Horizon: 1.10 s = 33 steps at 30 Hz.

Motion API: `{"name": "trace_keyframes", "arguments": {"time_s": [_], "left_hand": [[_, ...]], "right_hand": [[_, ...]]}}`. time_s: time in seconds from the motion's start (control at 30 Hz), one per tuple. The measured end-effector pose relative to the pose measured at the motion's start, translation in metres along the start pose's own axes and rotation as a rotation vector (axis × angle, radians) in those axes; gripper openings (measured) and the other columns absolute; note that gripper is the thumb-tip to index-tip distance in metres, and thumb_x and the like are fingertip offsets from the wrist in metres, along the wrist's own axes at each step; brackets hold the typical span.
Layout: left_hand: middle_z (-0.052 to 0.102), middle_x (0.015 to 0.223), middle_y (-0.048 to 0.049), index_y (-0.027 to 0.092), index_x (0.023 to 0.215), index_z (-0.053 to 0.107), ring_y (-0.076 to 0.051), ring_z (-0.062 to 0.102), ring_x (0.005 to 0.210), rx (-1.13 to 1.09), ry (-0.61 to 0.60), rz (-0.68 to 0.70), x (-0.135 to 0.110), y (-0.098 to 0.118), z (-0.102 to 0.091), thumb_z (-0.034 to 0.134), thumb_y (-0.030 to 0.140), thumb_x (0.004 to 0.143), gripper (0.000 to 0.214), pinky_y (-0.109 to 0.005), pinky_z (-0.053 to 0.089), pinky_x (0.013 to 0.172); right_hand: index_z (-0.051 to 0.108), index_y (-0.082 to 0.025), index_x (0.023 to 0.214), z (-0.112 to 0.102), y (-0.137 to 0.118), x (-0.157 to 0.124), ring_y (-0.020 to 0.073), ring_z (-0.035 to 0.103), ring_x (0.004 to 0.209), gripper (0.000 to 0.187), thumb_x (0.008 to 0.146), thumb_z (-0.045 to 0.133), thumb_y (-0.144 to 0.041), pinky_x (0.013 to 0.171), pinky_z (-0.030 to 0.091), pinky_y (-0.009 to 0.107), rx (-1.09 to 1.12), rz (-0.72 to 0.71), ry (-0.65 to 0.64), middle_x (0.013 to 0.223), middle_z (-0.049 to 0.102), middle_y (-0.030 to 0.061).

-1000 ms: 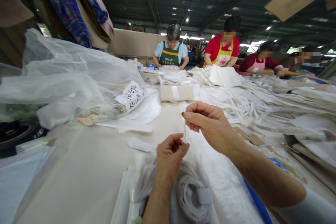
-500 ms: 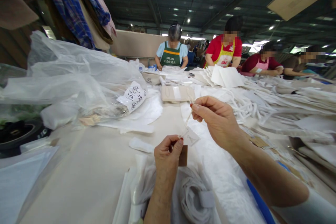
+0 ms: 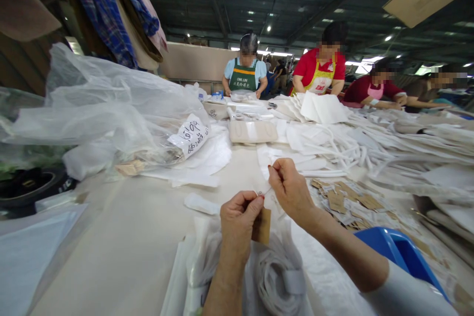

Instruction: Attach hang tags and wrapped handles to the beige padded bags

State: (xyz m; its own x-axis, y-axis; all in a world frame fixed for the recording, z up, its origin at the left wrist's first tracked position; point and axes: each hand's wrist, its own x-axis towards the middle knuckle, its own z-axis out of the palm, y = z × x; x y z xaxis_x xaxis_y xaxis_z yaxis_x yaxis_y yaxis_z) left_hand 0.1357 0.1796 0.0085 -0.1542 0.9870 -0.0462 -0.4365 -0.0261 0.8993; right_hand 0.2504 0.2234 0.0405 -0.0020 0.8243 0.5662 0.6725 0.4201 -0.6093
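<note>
My left hand (image 3: pixel 237 227) is closed in a pinch, holding a brown hang tag (image 3: pixel 262 227) by its top where the string meets it. A thin pale string (image 3: pixel 264 190) runs from there to my right hand (image 3: pixel 291 192), whose thumb and finger are pinched on its other part. Below both hands lies a coiled white strap (image 3: pixel 277 276) beside folded white items in clear plastic (image 3: pixel 202 252). The lower part of my left forearm covers some of these.
A heap of brown tags (image 3: pixel 344 200) lies right of my hands, behind a blue bin (image 3: pixel 396 252). A large plastic bag (image 3: pixel 122 108) stands left, and a beige folded bag (image 3: pixel 254 131) lies ahead. White fabric pieces (image 3: pixel 400 133) spread across the right. Several co-workers (image 3: pixel 246 76) are at the far side.
My right hand has moved down and closer to my left, and the stretch of string between them is shorter. The blue bin and the tag heap show more fully now.
</note>
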Motion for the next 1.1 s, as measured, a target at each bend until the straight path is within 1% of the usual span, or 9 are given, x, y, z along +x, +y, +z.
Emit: {"name": "trace_keyframes", "arguments": {"time_s": [0.13, 0.37, 0.53, 0.67, 0.77, 0.83, 0.9, 1.03, 1.1], "left_hand": [[0.055, 0.054, 0.0031, 0.014, 0.063, 0.066, -0.007, 0.044, 0.050, -0.043, 0.042, 0.002, 0.001, 0.000, 0.001, 0.075, 0.033, 0.057, 0.022, -0.017, 0.035, 0.048], [0.053, 0.051, 0.0039, 0.014, 0.065, 0.068, -0.006, 0.043, 0.047, -0.100, 0.096, -0.018, 0.002, 0.003, 0.000, 0.076, 0.037, 0.056, 0.026, -0.017, 0.033, 0.046], [0.054, 0.050, 0.0029, 0.014, 0.061, 0.065, -0.006, 0.044, 0.044, -0.222, 0.015, -0.112, 0.004, 0.007, -0.001, 0.079, 0.038, 0.049, 0.030, -0.017, 0.033, 0.044], [0.047, 0.044, 0.0051, 0.014, 0.062, 0.063, -0.004, 0.037, 0.040, -0.313, -0.089, -0.121, 0.004, 0.008, -0.003, 0.077, 0.037, 0.056, 0.027, -0.015, 0.027, 0.041], [0.046, 0.046, 0.0060, 0.015, 0.062, 0.061, -0.003, 0.036, 0.041, -0.330, -0.092, -0.108, 0.003, 0.007, -0.003, 0.078, 0.038, 0.057, 0.029, -0.015, 0.027, 0.042], [0.050, 0.051, 0.0054, 0.015, 0.062, 0.060, -0.004, 0.039, 0.044, -0.283, -0.060, -0.078, 0.003, 0.004, -0.003, 0.077, 0.039, 0.059, 0.029, -0.015, 0.028, 0.043], [0.053, 0.054, 0.0049, 0.015, 0.064, 0.061, -0.004, 0.042, 0.046, -0.172, -0.007, -0.004, 0.004, 0.001, -0.003, 0.073, 0.040, 0.064, 0.027, -0.015, 0.031, 0.045], [0.057, 0.054, 0.0038, 0.017, 0.066, 0.062, -0.009, 0.051, 0.051, 0.110, 0.158, 0.166, 0.006, -0.007, -0.004, 0.066, 0.039, 0.072, 0.024, -0.018, 0.038, 0.049], [0.060, 0.058, 0.0028, 0.017, 0.068, 0.061, -0.010, 0.054, 0.052, 0.161, 0.202, 0.178, 0.008, -0.009, -0.005, 0.063, 0.040, 0.074, 0.023, -0.019, 0.041, 0.049]], "right_hand": [[0.034, -0.025, 0.078, -0.004, 0.002, 0.002, 0.0123, 0.037, 0.042, 0.011, 0.085, 0.039, -0.033, 0.048, 0.028, 0.025, -0.055, -0.033, 0.052, 0.054, 0.039, -0.0073], [0.035, -0.025, 0.077, -0.010, 0.007, 0.001, 0.0120, 0.035, 0.041, 0.011, 0.085, 0.040, -0.032, 0.047, 0.028, 0.025, -0.056, -0.063, 0.022, 0.051, 0.036, -0.0082], [0.037, -0.024, 0.078, -0.008, 0.006, 0.000, 0.0096, 0.032, 0.041, 0.011, 0.086, 0.042, -0.030, 0.045, 0.027, 0.023, 0.092, -0.046, -0.061, 0.052, 0.036, -0.0093], [0.040, -0.023, 0.081, -0.006, 0.001, -0.001, 0.0086, 0.035, 0.042, 0.012, 0.086, 0.044, -0.033, 0.043, 0.027, 0.022, 0.226, 0.024, -0.080, 0.054, 0.042, -0.0079], [0.040, -0.023, 0.080, -0.006, -0.006, -0.001, 0.0086, 0.037, 0.042, 0.013, 0.086, 0.044, -0.034, 0.042, 0.028, 0.021, 0.278, 0.043, -0.095, 0.055, 0.046, -0.0067], [0.040, -0.023, 0.079, -0.008, -0.010, -0.002, 0.0088, 0.037, 0.041, 0.014, 0.086, 0.044, -0.034, 0.042, 0.029, 0.021, 0.282, 0.042, -0.110, 0.055, 0.046, -0.0064], [0.040, -0.023, 0.079, -0.010, -0.013, -0.003, 0.0089, 0.036, 0.041, 0.013, 0.086, 0.043, -0.034, 0.042, 0.028, 0.022, 0.254, 0.032, -0.117, 0.054, 0.044, -0.0072], [0.039, -0.024, 0.078, -0.011, -0.014, -0.005, 0.0098, 0.031, 0.039, 0.011, 0.087, 0.042, -0.031, 0.042, 0.025, 0.023, 0.094, -0.037, -0.070, 0.050, 0.035, -0.0092], [0.038, -0.025, 0.077, -0.009, -0.014, -0.006, 0.0108, 0.033, 0.040, 0.011, 0.086, 0.041, -0.031, 0.043, 0.026, 0.024, 0.020, -0.058, -0.040, 0.050, 0.035, -0.0087]]}}
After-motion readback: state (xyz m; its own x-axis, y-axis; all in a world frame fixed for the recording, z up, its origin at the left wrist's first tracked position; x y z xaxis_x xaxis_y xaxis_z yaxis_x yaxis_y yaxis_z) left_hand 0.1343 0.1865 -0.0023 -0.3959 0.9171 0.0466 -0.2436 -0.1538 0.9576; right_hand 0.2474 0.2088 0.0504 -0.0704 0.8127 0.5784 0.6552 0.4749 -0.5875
